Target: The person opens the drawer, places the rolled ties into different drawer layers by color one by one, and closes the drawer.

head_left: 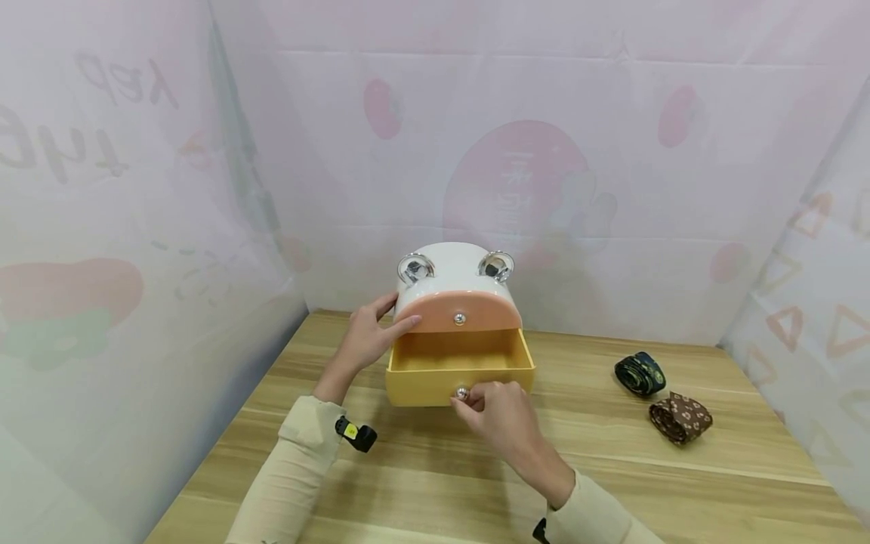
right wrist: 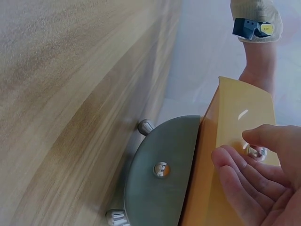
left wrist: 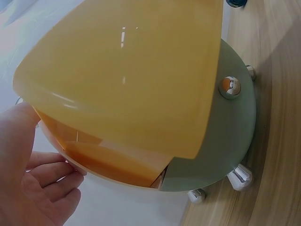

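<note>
Your right hand (head_left: 499, 412) is pinching the small metal knob (head_left: 461, 393) of the yellow drawer (head_left: 458, 374), which is standing pulled out of the little cabinet (head_left: 457, 291) at the desk's (head_left: 421, 483) middle. Your left hand (head_left: 370, 336) is bracing the cabinet, fingers (head_left: 401, 326) straight. Likely light, slick plastic: the knob is giving the one sure hold.
</note>
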